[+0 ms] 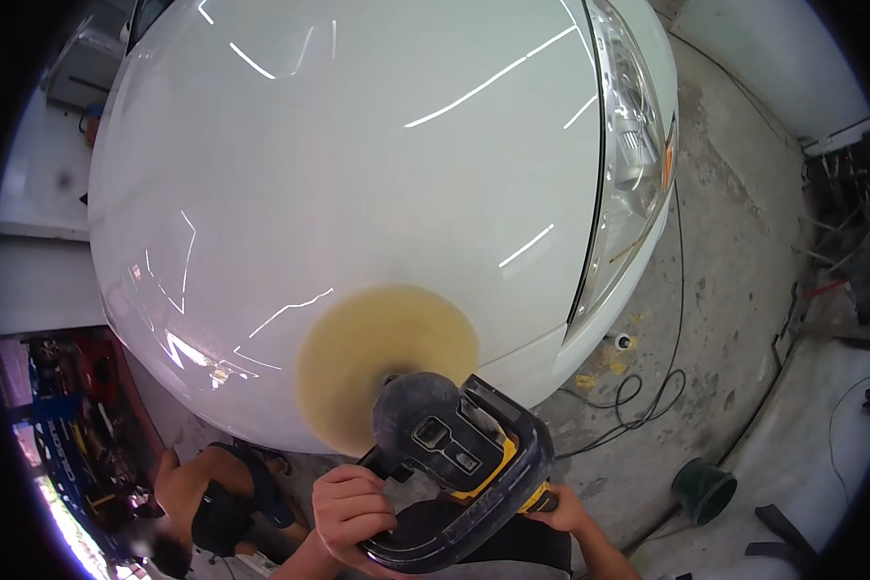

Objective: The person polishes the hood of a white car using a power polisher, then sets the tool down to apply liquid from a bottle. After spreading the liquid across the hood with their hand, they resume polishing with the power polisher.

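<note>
A black and yellow power polisher (454,454) with a round yellow foam pad (377,353) rests flat against the white car hood (358,164) near its front edge. My left hand (351,507) grips the polisher's black loop handle at the front. My right hand (563,509) holds the rear body of the tool, partly hidden behind it. The pad looks blurred, as if spinning.
The car's headlight (628,164) is on the right. A black cable (648,387) loops on the concrete floor beside a small white bottle (622,340). A dark green bucket (704,489) stands lower right. Another person (213,503) crouches at lower left by the bumper.
</note>
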`<state>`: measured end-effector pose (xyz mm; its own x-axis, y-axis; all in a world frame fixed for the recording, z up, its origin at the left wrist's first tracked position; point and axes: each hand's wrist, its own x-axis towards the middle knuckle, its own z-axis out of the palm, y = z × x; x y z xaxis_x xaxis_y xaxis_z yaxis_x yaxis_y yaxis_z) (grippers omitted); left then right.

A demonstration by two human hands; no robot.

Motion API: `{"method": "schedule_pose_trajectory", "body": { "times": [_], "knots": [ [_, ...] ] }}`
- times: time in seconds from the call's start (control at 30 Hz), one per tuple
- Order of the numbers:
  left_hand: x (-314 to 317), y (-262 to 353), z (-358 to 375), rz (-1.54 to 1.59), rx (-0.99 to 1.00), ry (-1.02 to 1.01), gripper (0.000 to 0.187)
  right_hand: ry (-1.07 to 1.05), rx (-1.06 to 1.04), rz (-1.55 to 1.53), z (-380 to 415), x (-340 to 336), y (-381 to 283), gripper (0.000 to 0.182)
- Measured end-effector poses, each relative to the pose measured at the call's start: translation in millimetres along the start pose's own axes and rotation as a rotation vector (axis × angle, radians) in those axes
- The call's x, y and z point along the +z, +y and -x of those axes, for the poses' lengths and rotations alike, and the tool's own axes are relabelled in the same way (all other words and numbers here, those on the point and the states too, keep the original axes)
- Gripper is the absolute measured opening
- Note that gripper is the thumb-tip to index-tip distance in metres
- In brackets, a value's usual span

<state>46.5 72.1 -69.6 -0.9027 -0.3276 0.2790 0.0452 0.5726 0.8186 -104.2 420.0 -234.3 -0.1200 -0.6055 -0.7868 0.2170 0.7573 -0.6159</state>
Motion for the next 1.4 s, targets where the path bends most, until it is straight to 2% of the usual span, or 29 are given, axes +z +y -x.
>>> {"method": "schedule_pose_trajectory", "body": {
  "times": [0.17, 0.3, 0.37, 0.47, 0.7, 0.77, 0.8, 1.03, 1.13, 1.2, 1.3, 1.33, 1.4],
  "knots": [
    [1, 10, -46, -0.024, -0.017, 0.065, 0.040, 0.105, -0.013, -0.020, 18, -6, 10, 0.029],
    [13, -4, -84, 0.104, 0.009, 0.198, 0.040, 0.193, 0.034, -0.051, 29, -47, -33, 0.024],
    [19, -13, -96, 0.162, 0.034, 0.246, 0.046, 0.247, 0.049, 0.022, 30, -67, -41, 0.024],
    [18, -7, -104, 0.140, 0.020, 0.296, 0.043, 0.256, 0.097, 0.021, 33, -89, -51, 0.024],
    [12, 22, -120, -0.005, -0.029, 0.373, 0.042, 0.080, 0.083, -0.055, 25, -87, -57, 0.020],
    [13, 26, -136, -0.026, -0.040, 0.375, 0.042, -0.010, 0.171, -0.083, 25, -99, -58, 0.021],
    [15, 27, -147, -0.040, -0.049, 0.388, 0.042, 0.023, 0.128, -0.150, 30, -98, -90, 0.019],
    [16, 24, -249, -0.108, -0.059, 0.457, 0.051, -0.033, 0.086, -0.166, 22, -191, -137, 0.013],
    [4, 17, -298, -0.161, -0.142, 0.373, 0.049, 0.030, 0.079, -0.143, 20, -214, -194, 0.013],
    [-6, 9, -332, -0.011, -0.255, 0.291, 0.050, 0.100, 0.113, -0.147, 15, -229, -229, 0.014],
    [-32, 4, -383, 0.032, -0.391, 0.217, 0.057, 0.111, 0.068, -0.176, 12, -256, -279, 0.014],
    [-34, -3, -400, 0.012, -0.358, 0.289, 0.059, 0.131, 0.060, -0.141, 12, -265, -295, 0.015],
    [-46, -16, -432, 0.143, -0.352, 0.293, 0.062, 0.120, 0.011, -0.230, 9, -283, -328, 0.016]
  ]
}}
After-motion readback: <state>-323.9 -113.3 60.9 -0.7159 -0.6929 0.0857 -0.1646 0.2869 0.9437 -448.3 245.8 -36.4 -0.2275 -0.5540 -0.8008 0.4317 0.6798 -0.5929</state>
